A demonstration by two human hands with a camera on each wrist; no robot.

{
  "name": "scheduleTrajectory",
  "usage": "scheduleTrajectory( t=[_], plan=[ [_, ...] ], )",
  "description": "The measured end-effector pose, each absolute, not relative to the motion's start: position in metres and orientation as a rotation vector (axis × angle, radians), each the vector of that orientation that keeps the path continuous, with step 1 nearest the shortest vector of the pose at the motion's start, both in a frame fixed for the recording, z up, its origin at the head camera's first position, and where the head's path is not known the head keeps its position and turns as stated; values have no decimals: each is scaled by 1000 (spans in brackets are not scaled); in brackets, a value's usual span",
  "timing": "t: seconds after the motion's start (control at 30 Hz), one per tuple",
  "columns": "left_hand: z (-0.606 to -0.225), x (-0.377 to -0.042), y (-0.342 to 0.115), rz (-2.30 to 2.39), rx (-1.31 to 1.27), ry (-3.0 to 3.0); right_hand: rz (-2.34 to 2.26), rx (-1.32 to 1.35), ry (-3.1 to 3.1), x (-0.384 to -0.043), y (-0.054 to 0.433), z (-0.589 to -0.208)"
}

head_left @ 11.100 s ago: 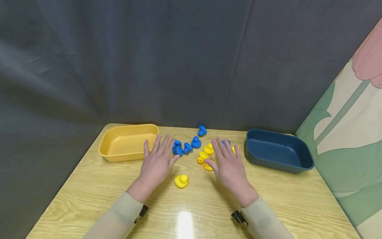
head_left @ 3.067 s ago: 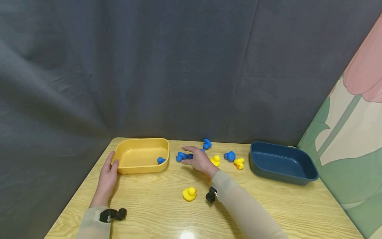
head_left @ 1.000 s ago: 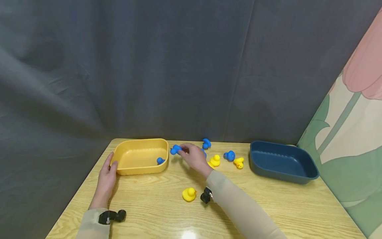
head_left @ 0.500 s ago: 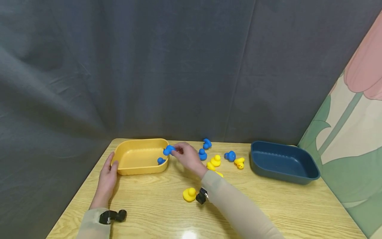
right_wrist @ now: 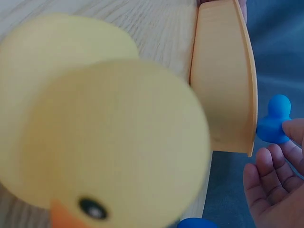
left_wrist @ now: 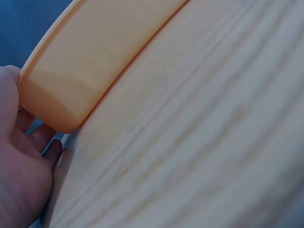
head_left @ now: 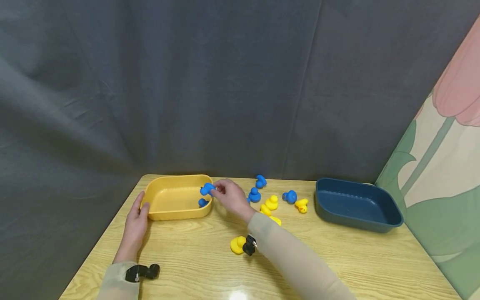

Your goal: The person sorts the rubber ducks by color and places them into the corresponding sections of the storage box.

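With the far edge of the desk [head_left: 195, 258] as twelve o'clock, the left hand [head_left: 134, 221] grips the yellow bin [head_left: 168, 216] by its nine o'clock end. A small blue duck [head_left: 203, 203] is inside, at the bin's four o'clock. The held duck [head_left: 207, 189] is up over the bin's three o'clock rim. The right hand [head_left: 231, 196] pinches it, fingers narrow, and the duck pokes out from them toward nine o'clock. This looks like the putting-in step; the next move seems to call for going a bit more toward nine o'clock, then letting go. More blue ducks [head_left: 254, 194] and yellow ducks [head_left: 271, 202] lie at that hand's three o'clock, then the blue bin [head_left: 352, 221].
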State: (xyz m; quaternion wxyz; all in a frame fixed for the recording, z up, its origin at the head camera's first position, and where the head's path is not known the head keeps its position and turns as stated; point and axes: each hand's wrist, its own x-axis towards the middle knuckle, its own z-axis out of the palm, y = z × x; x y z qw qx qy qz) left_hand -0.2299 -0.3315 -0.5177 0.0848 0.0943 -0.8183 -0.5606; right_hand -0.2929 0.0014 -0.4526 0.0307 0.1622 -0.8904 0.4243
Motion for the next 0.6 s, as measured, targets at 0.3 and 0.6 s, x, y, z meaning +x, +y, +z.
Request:
scheduleTrajectory(
  t=[0.3, 0.6],
  plan=[
    [-517, -232, -330, -1677, 263, -2435, 1337, 490, -2735, -295, 2, -454],
    [-518, -232, -332, -1670, 271, -2444, 1293, 514, -2712, -294, 17, -449]
  ],
)
